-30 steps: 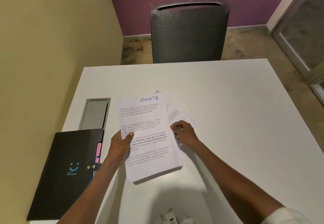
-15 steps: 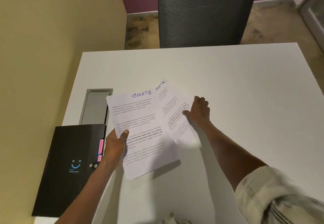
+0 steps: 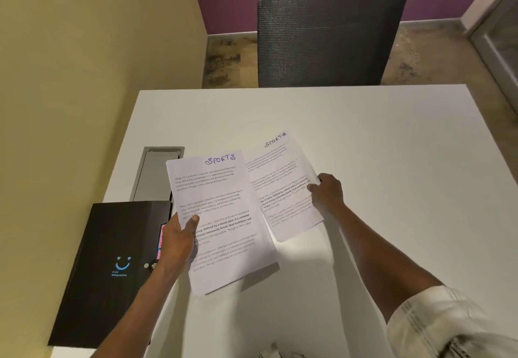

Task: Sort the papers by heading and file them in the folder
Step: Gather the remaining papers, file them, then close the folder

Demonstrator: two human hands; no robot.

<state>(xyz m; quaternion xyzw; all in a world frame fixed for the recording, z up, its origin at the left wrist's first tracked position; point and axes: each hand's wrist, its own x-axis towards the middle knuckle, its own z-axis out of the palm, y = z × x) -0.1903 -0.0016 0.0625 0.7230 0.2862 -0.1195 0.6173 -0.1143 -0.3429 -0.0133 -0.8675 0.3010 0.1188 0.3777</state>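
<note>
Above a white table, seen from a head-worn camera looking down, two sheets of printed paper are held apart, one in each hand. The left sheet, headed "SPORTS" in blue handwriting, is pinched at its left edge by the left hand, thumb on top and fingers hidden beneath. Whether more sheets lie under it cannot be told. The right sheet, also headed "SPORTS", is pinched at its right edge by the right hand, fingers curled around the margin; its near corner appears to rest on or just above the table. The inner edges of the two sheets meet, the left one slightly overlapping.

A black folder with a blue smiley logo lies closed at the table's left edge, just beside the left hand, with pink index tabs showing along its right side. A grey cable hatch is set into the table behind it. A dark mesh chair stands at the far side.

Both headings match, so the sheets are best laid together as one pile. Each grip should be kept light and near the margin, so the headings stay readable and the paper is not creased. Edges should be squared before the folder is opened.
</note>
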